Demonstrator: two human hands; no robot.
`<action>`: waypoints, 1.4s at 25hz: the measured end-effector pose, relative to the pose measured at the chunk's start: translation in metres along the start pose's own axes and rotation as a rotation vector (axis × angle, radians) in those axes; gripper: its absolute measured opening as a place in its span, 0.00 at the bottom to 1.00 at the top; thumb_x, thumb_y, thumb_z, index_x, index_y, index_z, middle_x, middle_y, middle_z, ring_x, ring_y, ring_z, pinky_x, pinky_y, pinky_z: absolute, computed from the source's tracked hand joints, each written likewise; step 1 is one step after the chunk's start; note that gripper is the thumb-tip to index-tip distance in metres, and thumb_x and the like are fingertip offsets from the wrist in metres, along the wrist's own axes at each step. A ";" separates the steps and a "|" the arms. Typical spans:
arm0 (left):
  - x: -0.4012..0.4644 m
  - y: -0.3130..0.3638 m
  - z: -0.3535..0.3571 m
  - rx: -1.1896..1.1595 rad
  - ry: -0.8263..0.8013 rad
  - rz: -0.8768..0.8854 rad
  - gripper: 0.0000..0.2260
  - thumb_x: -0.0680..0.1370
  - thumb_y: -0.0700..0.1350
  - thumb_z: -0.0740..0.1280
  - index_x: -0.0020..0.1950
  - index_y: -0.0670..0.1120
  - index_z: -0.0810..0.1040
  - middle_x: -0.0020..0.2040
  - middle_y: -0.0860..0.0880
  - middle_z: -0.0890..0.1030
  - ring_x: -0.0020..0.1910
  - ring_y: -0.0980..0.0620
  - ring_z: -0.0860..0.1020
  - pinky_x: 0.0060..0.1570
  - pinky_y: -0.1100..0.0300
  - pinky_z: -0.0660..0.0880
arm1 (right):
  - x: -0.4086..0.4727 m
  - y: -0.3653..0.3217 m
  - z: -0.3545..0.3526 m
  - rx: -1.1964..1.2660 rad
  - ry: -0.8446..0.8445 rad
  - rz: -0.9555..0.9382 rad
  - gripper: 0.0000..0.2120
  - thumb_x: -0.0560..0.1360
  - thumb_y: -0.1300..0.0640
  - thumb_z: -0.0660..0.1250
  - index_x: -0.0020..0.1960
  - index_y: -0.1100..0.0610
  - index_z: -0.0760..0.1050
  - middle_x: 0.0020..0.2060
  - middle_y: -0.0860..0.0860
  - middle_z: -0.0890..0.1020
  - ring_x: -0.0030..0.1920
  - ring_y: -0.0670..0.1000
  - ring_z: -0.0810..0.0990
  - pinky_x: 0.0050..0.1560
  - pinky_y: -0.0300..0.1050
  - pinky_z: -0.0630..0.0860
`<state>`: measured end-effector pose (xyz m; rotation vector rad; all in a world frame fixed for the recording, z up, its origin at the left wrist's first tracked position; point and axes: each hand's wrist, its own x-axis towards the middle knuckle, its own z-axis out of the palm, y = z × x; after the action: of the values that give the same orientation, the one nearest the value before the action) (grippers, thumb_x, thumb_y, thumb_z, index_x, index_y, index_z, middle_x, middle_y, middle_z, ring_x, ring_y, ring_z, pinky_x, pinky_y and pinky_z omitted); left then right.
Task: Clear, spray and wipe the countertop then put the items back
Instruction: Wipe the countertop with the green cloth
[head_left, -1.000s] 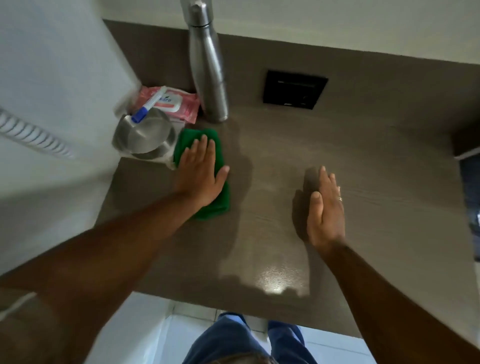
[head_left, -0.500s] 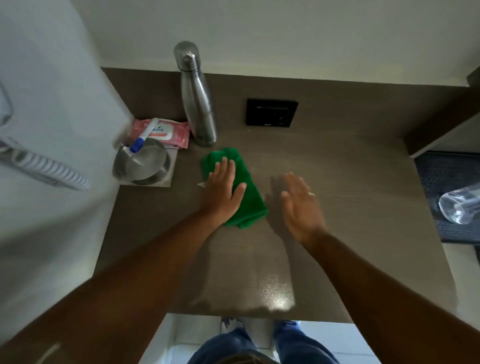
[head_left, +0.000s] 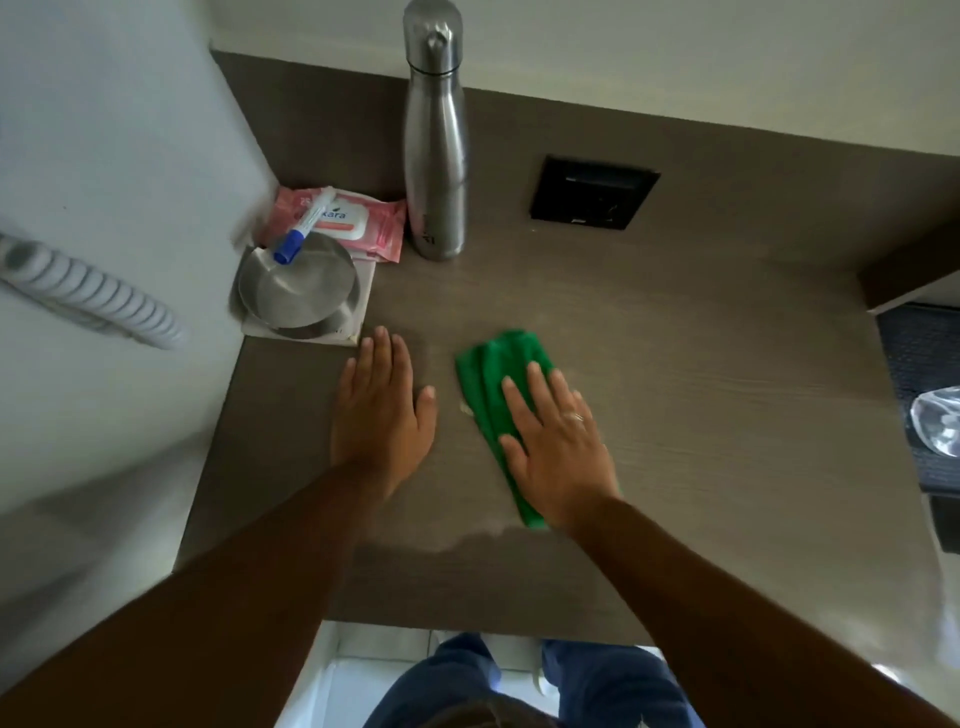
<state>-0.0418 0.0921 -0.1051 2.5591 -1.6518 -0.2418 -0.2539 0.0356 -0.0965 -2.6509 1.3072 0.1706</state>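
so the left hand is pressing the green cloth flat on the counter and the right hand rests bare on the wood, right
Not quite: the hands are swapped. The head view shows the right hand pressing the green cloth flat on the counter, while the left hand rests bare on the wood.

cloth (head_left: 498, 379) now under right hand (head_left: 558, 441), left hand (head_left: 382, 410) off

Black socket plate (head_left: 594, 199) set in back panel, upper centre-right of frame. White ribbed hose (head_left: 88, 293) crosses the pale wall at left edge. Clear plastic object (head_left: 939, 427) on dark mat (head_left: 919, 395), right edge. White floor tiles (head_left: 358, 670) along bottom centre.
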 end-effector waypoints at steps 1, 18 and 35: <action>0.001 0.001 -0.001 0.000 0.004 0.000 0.31 0.80 0.54 0.53 0.78 0.38 0.53 0.79 0.38 0.54 0.78 0.42 0.53 0.76 0.46 0.52 | -0.013 0.024 -0.001 0.022 0.015 0.068 0.30 0.79 0.43 0.49 0.78 0.52 0.55 0.77 0.58 0.58 0.76 0.61 0.56 0.74 0.58 0.57; 0.000 -0.001 -0.001 -0.029 -0.041 0.005 0.31 0.81 0.54 0.52 0.79 0.40 0.49 0.80 0.39 0.50 0.79 0.42 0.49 0.77 0.47 0.48 | -0.108 0.025 0.006 -0.058 -0.055 -0.145 0.31 0.76 0.43 0.54 0.78 0.45 0.52 0.77 0.55 0.57 0.76 0.61 0.57 0.75 0.57 0.51; -0.013 -0.003 -0.018 -0.116 -0.114 0.568 0.33 0.79 0.64 0.53 0.80 0.53 0.49 0.80 0.44 0.48 0.78 0.41 0.43 0.74 0.37 0.46 | -0.135 -0.048 -0.002 -0.005 -0.155 -0.382 0.30 0.80 0.39 0.47 0.78 0.49 0.49 0.78 0.58 0.54 0.77 0.61 0.51 0.75 0.61 0.47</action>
<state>-0.0409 0.1054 -0.0872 1.9201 -2.2389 -0.4223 -0.2971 0.1684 -0.0645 -2.7649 0.7384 0.3163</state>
